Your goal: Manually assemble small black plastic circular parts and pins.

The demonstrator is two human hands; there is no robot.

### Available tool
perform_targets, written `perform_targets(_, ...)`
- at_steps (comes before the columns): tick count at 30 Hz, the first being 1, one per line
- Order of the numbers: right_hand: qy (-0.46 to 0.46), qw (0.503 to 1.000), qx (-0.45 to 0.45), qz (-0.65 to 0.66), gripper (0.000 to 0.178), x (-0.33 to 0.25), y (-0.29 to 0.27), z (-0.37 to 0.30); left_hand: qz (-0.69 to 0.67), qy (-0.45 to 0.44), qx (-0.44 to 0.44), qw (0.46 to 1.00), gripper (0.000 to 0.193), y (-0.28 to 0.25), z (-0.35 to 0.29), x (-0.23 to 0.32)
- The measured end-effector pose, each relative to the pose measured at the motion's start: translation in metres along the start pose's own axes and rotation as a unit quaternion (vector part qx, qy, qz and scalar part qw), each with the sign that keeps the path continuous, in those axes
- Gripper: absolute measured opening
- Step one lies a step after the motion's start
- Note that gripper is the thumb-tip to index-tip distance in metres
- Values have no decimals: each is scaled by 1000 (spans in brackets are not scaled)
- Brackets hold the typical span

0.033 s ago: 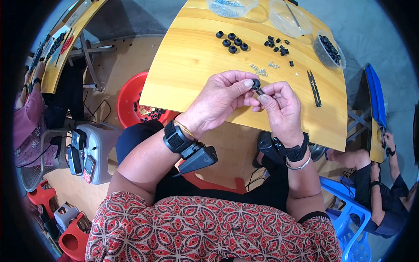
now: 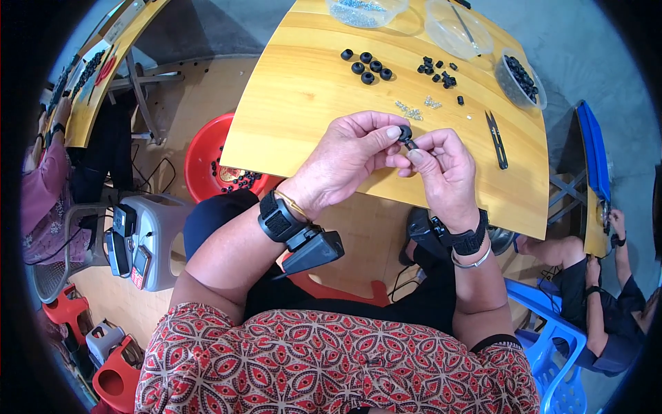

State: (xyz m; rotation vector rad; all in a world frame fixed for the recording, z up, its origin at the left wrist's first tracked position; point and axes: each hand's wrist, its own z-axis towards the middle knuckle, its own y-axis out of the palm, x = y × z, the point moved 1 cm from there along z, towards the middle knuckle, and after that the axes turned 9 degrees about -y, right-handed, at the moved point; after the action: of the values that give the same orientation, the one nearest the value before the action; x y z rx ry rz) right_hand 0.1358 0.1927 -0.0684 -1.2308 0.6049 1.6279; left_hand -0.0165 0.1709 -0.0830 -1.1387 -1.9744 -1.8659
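Over the near edge of the table, my left hand (image 2: pixel 365 141) pinches a small black round plastic piece (image 2: pixel 405 131) between thumb and fingers. My right hand (image 2: pixel 441 160) meets it from the other side, thumb and forefinger closed on a narrow dark part (image 2: pixel 412 145) at the piece's lower end. Fingertips partly cover where the two join. Beyond my hands on the wood lie several black round pieces (image 2: pixel 367 67), several smaller black cylinders (image 2: pixel 447 81) and small piles of tiny silvery bits (image 2: pixel 409 110).
Black thread snips (image 2: pixel 496 140) lie to the right on the table (image 2: pixel 303 90). At its far side stand a tub of black parts (image 2: pixel 507 77), a clear lid (image 2: pixel 458 31) and a tub of clear bits (image 2: pixel 365 19). A red basin (image 2: pixel 200 162) holds black pieces. Other people sit at both sides.
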Motion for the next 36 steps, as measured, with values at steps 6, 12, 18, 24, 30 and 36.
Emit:
perform_targets(6,26,1000,-5,16,7,-1,-1,0,12,0,10,1000,19,1,0,-1)
perform_targets(12,27,999,6,43,7,-1,-2,-1,38,6,21,999,18,2,0,-1)
perform_targets(18,-23,999,-19,-14,6,-3,-4,0,59,5,29,998,18,1,2,-3)
perform_targets(24,12,999,2,37,6,-5,-2,0,59,12,21,998,17,-1,3,-4)
perform_targets(30,36,997,-23,69,7,-5,-5,0,80,25,40,996,13,4,1,-4)
perform_targets(36,27,997,-29,60,8,-3,-4,0,107,44,48,992,14,5,-1,-6)
